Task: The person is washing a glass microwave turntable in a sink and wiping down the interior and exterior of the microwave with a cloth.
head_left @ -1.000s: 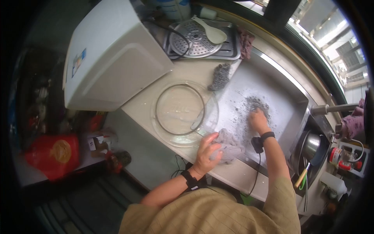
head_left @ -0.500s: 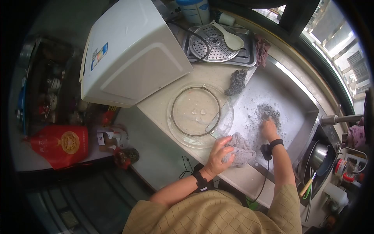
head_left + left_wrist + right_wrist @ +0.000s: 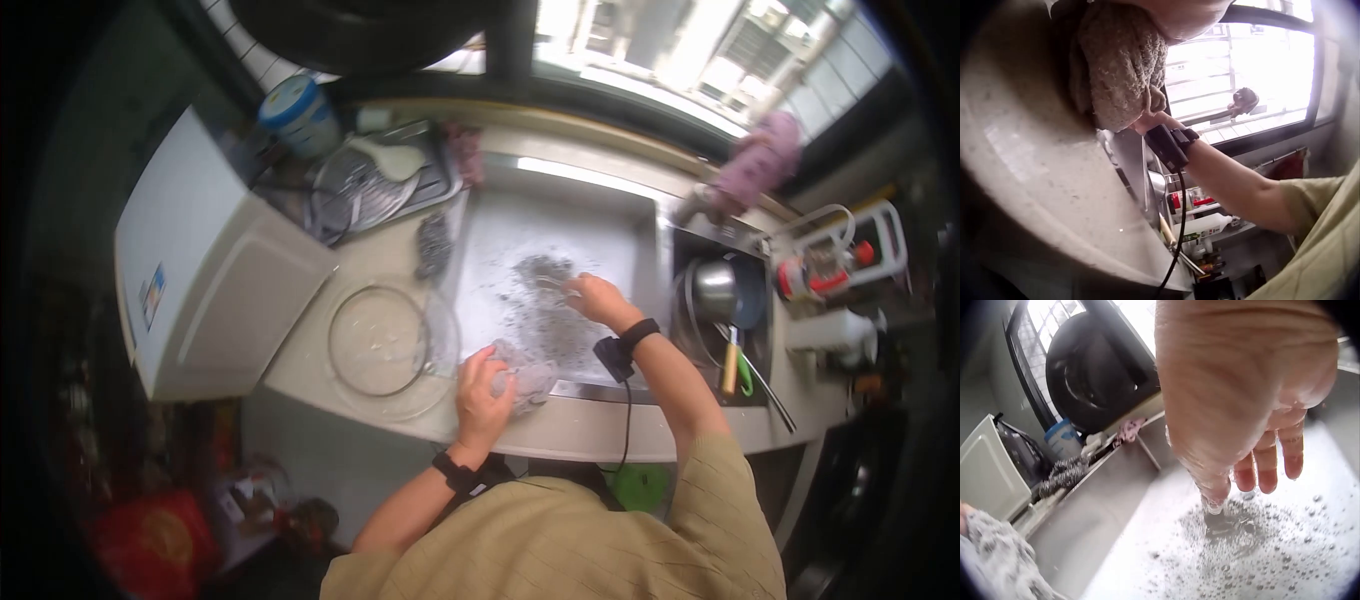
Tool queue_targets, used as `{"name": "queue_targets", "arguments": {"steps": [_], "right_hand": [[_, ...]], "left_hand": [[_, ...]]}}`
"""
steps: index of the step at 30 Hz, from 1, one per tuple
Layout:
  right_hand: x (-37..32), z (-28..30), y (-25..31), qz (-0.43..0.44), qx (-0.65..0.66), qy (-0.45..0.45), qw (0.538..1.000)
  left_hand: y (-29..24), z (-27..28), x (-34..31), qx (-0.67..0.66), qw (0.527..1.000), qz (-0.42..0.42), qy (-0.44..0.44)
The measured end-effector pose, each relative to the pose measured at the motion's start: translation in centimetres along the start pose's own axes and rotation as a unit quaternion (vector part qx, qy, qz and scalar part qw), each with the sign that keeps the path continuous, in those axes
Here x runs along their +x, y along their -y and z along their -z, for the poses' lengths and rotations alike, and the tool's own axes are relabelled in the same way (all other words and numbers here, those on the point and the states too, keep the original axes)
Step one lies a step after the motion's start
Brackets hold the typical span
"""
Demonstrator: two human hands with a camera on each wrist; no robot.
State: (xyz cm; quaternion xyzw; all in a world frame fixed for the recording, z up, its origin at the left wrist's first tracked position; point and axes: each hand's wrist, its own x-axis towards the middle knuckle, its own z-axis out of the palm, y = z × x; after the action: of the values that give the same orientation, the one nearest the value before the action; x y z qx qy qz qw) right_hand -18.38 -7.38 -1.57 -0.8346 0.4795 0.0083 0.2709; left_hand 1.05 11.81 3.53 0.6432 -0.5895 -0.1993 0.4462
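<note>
My left hand (image 3: 487, 385) grips a crumpled grey cloth (image 3: 527, 380) at the near edge of the steel drainboard (image 3: 600, 215). The left wrist view shows the cloth (image 3: 1124, 65) bunched under that hand. My right hand (image 3: 592, 297) lies on the wet drainboard beside a patch of dark grit (image 3: 538, 275). Its fingertips (image 3: 1259, 478) point down and touch the foamy, speckled grit (image 3: 1238, 531). Nothing is held in the right hand.
A round glass plate (image 3: 385, 350) sits left of the cloth, beside a white appliance (image 3: 210, 270). A steel scourer (image 3: 433, 245), a perforated tray (image 3: 355, 190) and a blue-lidded tub (image 3: 298, 115) stand behind. The sink (image 3: 715, 290) on the right holds a pot and utensils.
The head view has swung round and tilted up toward the window. My left hand keeps its grip on the cloth. My right hand stays on the grit patch, which looks more spread out.
</note>
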Motion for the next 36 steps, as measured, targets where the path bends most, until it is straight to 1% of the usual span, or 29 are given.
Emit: {"name": "queue_targets", "arguments": {"steps": [1,2,3,4,5,6,7,8,9,11,12,13,14,15,16,17,18,20,21,22,24,25,27,28,30,31,32,34,36], "right_hand": [[-0.9,1.4,-0.1,-0.022,-0.007,-0.018,1.0],[-1.5,2.6,-0.1,-0.028,0.027,-0.067,0.997],[-2.1,3.7,-0.4,-0.027,0.06,-0.113,0.991],[-2.3,4.9,-1.0,-0.052,0.066,-0.132,0.988],[-2.5,5.8,-2.1,-0.058,0.144,-0.182,0.971],[-2.7,6.8,-3.6,-0.058,0.22,-0.227,0.947],[-2.6,8.0,-4.6,-0.046,0.222,-0.313,0.922],[-2.6,9.5,-5.8,-0.096,0.268,-0.348,0.893],[-2.6,10.9,-7.0,-0.165,0.341,-0.369,0.849],[-2.7,13.3,-9.8,-0.163,0.375,-0.448,0.795],[-2.3,13.9,-13.3,-0.179,0.364,-0.439,0.802],[-1.9,14.7,-14.0,-0.179,0.386,-0.477,0.769],[-0.6,15.0,-17.4,-0.194,0.348,-0.48,0.781],[2.8,13.7,-25.6,-0.09,0.308,-0.499,0.805],[4.5,13.8,-28.7,-0.102,0.251,-0.487,0.83],[5.4,14.3,-29.0,-0.108,0.205,-0.44,0.868],[5.4,15.6,-29.0,-0.119,0.153,-0.397,0.897],[4.3,17.0,-23.6,-0.161,0.17,-0.408,0.883],[6.3,16.2,-26.9,-0.246,0.044,-0.423,0.871],[6.0,16.6,-26.3,-0.252,0.048,-0.393,0.883],[5.0,17.0,-25.2,-0.316,0.161,-0.342,0.87],[5.1,16.8,-25.1,-0.311,0.166,-0.342,0.871],[4.9,16.8,-25.7,-0.286,0.154,-0.311,0.893],[4.8,15.6,-26.9,-0.286,0.157,-0.312,0.892],[6.3,12.0,-30.7,-0.131,0.112,-0.509,0.843],[4.7,12.2,-28.7,-0.119,0.149,-0.484,0.854],[1.4,13.4,-23.4,-0.102,0.186,-0.458,0.863],[-3.7,14.1,-14.9,-0.003,0.378,-0.299,0.876],[-7.6,13.6,-8.3,0.072,0.481,-0.13,0.864]], "left_hand": [[0.1,-0.7,0.5,-0.044,0.998,0.052,0.011],[-0.1,-1.3,0.9,-0.083,0.991,0.107,0.023],[-0.7,-1.9,1.6,-0.123,0.983,0.133,0.018],[-0.8,-2.7,1.9,-0.128,0.984,0.124,0.024],[-0.5,-3.8,2.2,-0.186,0.962,0.198,0.037],[-0.4,-4.6,2.6,-0.241,0.931,0.271,0.047],[-1.9,-4.6,3.6,-0.243,0.932,0.267,0.04],[-3.8,-4.6,4.6,-0.322,0.892,0.315,0.051],[-5.3,-5.0,5.2,-0.397,0.842,0.359,0.055],[-6.0,-7.1,6.1,-0.414,0.833,0.364,0.043],[-6.1,-8.5,6.4,-0.423,0.835,0.35,0.034],[-6.2,-9.7,6.6,-0.426,0.839,0.338,0.017],[-7.0,-10.2,7.1,-0.402,0.86,0.314,0.009],[-7.3,-11.1,7.5,-0.438,0.826,0.353,0.005],[-7.2,-12.3,7.7,-0.449,0.813,0.37,-0.004],[-7.0,-13.2,7.9,-0.46,0.8,0.385,-0.004],[-7.2,-13.4,8.0,-0.451,0.806,0.383,-0.023],[-7.9,-13.7,8.2,-0.458,0.793,0.401,0.002],[-7.7,-14.2,8.1,-0.463,0.792,0.398,0.0],[-7.9,-14.4,8.4,-0.457,0.797,0.395,-0.012],[-8.5,-14.3,8.4,-0.452,0.797,0.399,-0.033],[-9.2,-13.9,8.7,-0.46,0.789,0.406,-0.037],[-9.7,-14.2,9.4,-0.453,0.806,0.38,-0.044],[-10.0,-14.5,9.7,-0.446,0.818,0.36,-0.044],[-10.2,-15.6,10.5,-0.439,0.826,0.349,-0.053],[-10.1,-16.1,11.3,-0.434,0.832,0.339,-0.067],[-9.7,-16.8,12.1,-0.431,0.835,0.332,-0.077],[-8.5,-18.6,13.0,-0.368,0.858,0.346,-0.09],[-8.5,-19.9,13.4,-0.381,0.853,0.337,-0.117]]}}
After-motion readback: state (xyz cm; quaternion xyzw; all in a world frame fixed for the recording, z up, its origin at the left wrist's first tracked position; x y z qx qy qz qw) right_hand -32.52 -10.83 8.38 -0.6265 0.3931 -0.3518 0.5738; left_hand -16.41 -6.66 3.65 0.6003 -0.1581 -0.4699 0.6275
